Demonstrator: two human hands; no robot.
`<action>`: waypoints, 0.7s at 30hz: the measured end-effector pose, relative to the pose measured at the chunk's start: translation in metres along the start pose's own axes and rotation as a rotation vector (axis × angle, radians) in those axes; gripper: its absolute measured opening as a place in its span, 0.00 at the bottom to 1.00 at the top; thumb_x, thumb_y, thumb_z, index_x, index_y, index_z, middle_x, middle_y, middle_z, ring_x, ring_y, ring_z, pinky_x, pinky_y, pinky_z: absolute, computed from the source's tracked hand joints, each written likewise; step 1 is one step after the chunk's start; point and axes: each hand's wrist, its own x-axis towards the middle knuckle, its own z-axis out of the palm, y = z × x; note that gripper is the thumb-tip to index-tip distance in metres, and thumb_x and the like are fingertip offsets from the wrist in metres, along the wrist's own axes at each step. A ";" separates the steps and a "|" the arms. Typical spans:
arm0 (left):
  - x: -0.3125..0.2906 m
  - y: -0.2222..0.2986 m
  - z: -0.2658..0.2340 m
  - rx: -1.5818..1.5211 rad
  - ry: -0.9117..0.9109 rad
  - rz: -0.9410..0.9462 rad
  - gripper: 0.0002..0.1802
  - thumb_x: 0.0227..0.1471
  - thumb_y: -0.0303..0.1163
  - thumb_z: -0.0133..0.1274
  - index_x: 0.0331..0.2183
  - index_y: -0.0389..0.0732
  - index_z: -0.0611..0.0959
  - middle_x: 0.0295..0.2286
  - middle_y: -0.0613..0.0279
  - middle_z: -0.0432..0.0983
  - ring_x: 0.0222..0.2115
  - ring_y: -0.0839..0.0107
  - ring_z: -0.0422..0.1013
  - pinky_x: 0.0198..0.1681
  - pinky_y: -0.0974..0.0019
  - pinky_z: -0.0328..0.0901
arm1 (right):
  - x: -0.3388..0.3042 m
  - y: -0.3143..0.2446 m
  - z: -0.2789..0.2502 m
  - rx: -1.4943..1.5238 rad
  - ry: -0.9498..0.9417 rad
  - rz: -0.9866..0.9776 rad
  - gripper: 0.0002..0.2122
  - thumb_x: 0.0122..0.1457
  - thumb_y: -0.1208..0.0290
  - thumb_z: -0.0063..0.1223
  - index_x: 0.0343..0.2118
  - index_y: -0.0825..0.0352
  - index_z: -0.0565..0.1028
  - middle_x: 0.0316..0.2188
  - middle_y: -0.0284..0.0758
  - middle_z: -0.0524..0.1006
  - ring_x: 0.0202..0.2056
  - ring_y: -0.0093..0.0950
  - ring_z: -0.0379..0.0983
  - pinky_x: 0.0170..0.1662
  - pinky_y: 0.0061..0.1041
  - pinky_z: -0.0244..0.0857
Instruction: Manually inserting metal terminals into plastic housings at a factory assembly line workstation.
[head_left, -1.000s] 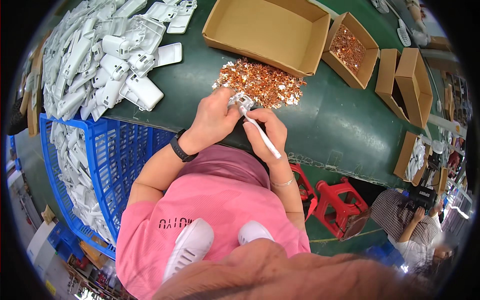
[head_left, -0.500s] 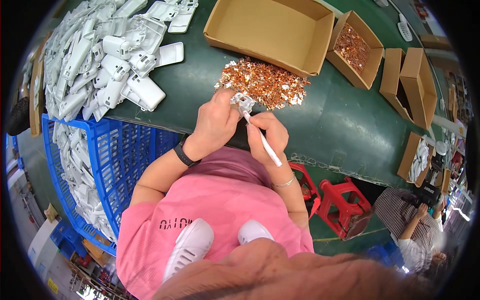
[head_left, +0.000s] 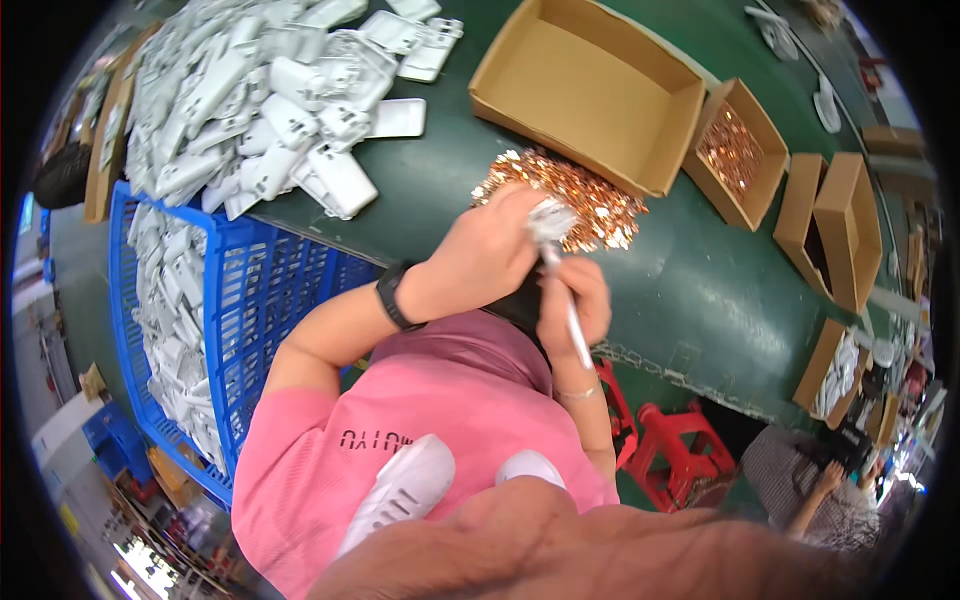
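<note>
In my left hand (head_left: 480, 250) is a small white plastic housing (head_left: 551, 217), gripped by its side and blurred by motion. My right hand (head_left: 578, 298) is closed round a slim white pen-like stick tool (head_left: 577, 335). The tool's upper end meets the near side of the housing; its tip is too blurred to make out. Just beyond both hands, a heap of small shiny copper-coloured metal pieces (head_left: 610, 213) lies on the green tabletop (head_left: 690, 275). My left fingers cover part of that heap.
White plastic housings (head_left: 270, 110) are piled at the far left, above a blue crate (head_left: 213, 330) full of more. Behind the metal heap stands a large cardboard box (head_left: 590, 90); a smaller box (head_left: 740, 150) with copper pieces is beside it. A red stool (head_left: 680, 455) stands at right.
The view has shifted, so the bench and boxes sit lower and further right. Both hands still hold the housing and stick tool together; the housing is now blurred.
</note>
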 end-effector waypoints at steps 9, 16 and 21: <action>0.087 -0.017 -0.062 0.681 0.430 0.290 0.28 0.46 0.27 0.58 0.51 0.35 0.72 0.52 0.46 0.66 0.54 0.44 0.61 0.58 0.49 0.55 | -0.017 0.003 -0.025 -0.002 0.254 0.197 0.12 0.58 0.83 0.50 0.45 0.71 0.71 0.41 0.42 0.72 0.30 0.23 0.72 0.33 0.20 0.70; 0.034 -0.080 -0.102 1.236 0.393 0.021 0.22 0.40 0.32 0.63 0.40 0.39 0.76 0.52 0.54 0.67 0.58 0.49 0.56 0.58 0.30 0.45 | -0.009 -0.001 -0.029 0.021 0.162 0.329 0.10 0.58 0.79 0.54 0.43 0.71 0.74 0.38 0.40 0.75 0.31 0.24 0.73 0.34 0.21 0.69; 0.023 -0.067 -0.087 1.019 0.436 0.211 0.08 0.42 0.26 0.59 0.27 0.37 0.76 0.47 0.54 0.72 0.55 0.50 0.61 0.59 0.32 0.46 | -0.015 0.005 -0.031 -0.099 0.128 0.233 0.09 0.59 0.77 0.54 0.42 0.72 0.75 0.37 0.42 0.76 0.34 0.29 0.74 0.38 0.24 0.69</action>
